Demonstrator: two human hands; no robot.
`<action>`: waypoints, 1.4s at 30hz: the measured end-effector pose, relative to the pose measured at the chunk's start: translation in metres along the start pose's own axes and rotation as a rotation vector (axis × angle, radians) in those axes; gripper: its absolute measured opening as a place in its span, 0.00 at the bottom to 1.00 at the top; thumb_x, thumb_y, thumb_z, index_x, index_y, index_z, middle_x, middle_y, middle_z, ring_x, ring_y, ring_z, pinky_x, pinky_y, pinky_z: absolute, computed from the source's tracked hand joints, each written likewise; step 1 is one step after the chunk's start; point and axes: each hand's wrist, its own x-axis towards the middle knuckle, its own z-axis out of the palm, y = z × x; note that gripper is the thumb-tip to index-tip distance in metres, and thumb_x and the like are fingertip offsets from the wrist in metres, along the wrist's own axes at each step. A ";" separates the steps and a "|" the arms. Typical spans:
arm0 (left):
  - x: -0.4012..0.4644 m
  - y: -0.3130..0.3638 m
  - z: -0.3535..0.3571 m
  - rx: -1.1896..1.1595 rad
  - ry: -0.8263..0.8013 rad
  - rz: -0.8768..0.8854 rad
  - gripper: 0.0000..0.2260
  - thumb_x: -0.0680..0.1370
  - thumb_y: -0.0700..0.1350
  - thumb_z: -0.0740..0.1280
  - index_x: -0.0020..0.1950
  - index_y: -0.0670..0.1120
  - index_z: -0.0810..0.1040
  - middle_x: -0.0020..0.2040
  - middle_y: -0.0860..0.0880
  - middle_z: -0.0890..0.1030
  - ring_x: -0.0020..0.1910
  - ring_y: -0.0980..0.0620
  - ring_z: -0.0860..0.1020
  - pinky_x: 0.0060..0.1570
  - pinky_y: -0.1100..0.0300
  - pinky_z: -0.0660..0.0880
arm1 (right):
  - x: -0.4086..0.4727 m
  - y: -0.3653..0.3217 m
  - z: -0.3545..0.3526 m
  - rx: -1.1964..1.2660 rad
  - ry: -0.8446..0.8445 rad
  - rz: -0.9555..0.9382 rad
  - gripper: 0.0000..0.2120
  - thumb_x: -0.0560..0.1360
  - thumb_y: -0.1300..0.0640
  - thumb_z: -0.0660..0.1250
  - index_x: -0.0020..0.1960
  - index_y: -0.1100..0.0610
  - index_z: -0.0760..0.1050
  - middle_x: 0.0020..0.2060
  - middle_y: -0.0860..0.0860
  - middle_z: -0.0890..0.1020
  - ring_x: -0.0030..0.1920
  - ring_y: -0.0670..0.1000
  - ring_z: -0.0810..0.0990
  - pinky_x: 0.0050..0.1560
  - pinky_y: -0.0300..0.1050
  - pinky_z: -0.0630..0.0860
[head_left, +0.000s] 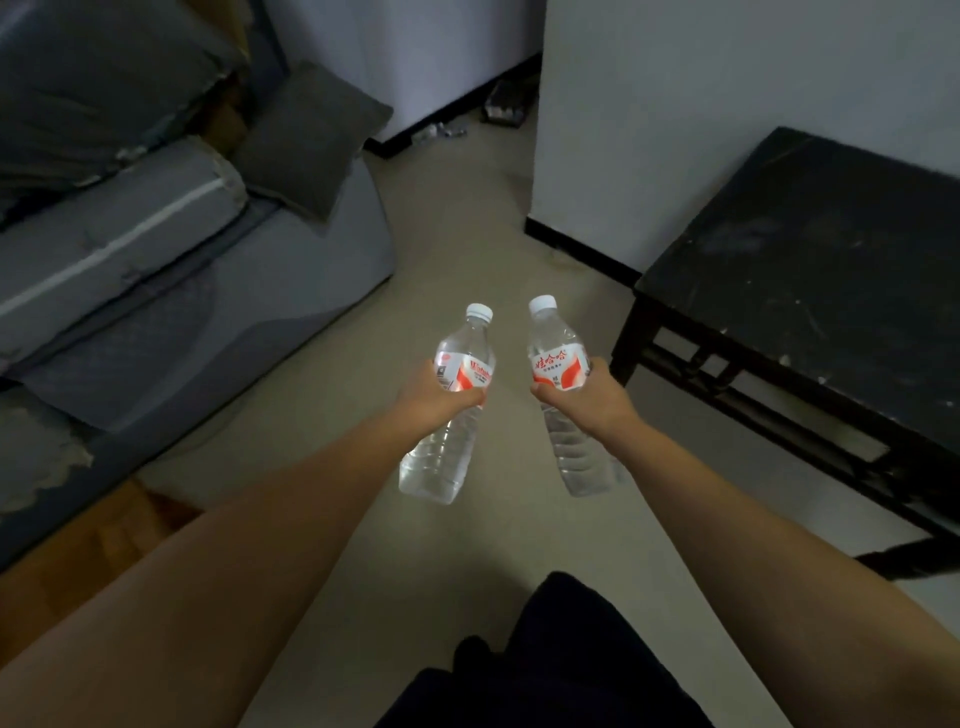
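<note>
**Two water bottles held in the air, neither set down yet**

The grey sofa fills the view from 8 to 11 o'clock. The black low table takes up 1 to 4 o'clock, set against a white wall corner. A strip of pale floor runs between them toward 12 o'clock. Both bare forearms reach forward from 6 o'clock to the centre of the view.

Each hand carries one clear plastic water bottle with a red-and-white label. The left bottle is just at 9 o'clock of centre and the right bottle just at 3 o'clock. They are near each other but apart, both in the air above the floor.

Judged from this, the pick-up is done. Carrying and putting down are left, and the destination cannot be told.

The left hand grips its bottle at the label, thumb across the front. The right hand mirrors that grip. Both bottles tilt with their necks toward 12 o'clock. The white caps are on both bottles.
</note>
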 end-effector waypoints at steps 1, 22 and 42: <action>0.015 0.006 0.002 0.011 -0.022 0.009 0.17 0.61 0.52 0.75 0.47 0.50 0.80 0.43 0.50 0.84 0.44 0.52 0.83 0.53 0.51 0.79 | 0.011 -0.003 -0.004 0.010 0.024 0.012 0.35 0.68 0.45 0.75 0.68 0.57 0.64 0.59 0.53 0.77 0.52 0.51 0.77 0.47 0.43 0.74; 0.351 0.202 0.072 0.135 -0.313 0.153 0.35 0.55 0.63 0.76 0.57 0.52 0.74 0.48 0.51 0.82 0.46 0.51 0.83 0.51 0.49 0.80 | 0.299 -0.067 -0.123 0.111 0.295 0.210 0.35 0.69 0.46 0.75 0.69 0.58 0.63 0.61 0.55 0.76 0.58 0.55 0.78 0.51 0.44 0.76; 0.539 0.347 0.129 0.459 -0.727 0.434 0.27 0.68 0.54 0.75 0.61 0.48 0.67 0.54 0.49 0.78 0.50 0.50 0.78 0.49 0.55 0.77 | 0.435 -0.089 -0.148 0.409 0.705 0.559 0.34 0.69 0.46 0.75 0.67 0.57 0.63 0.58 0.54 0.77 0.54 0.53 0.78 0.49 0.45 0.77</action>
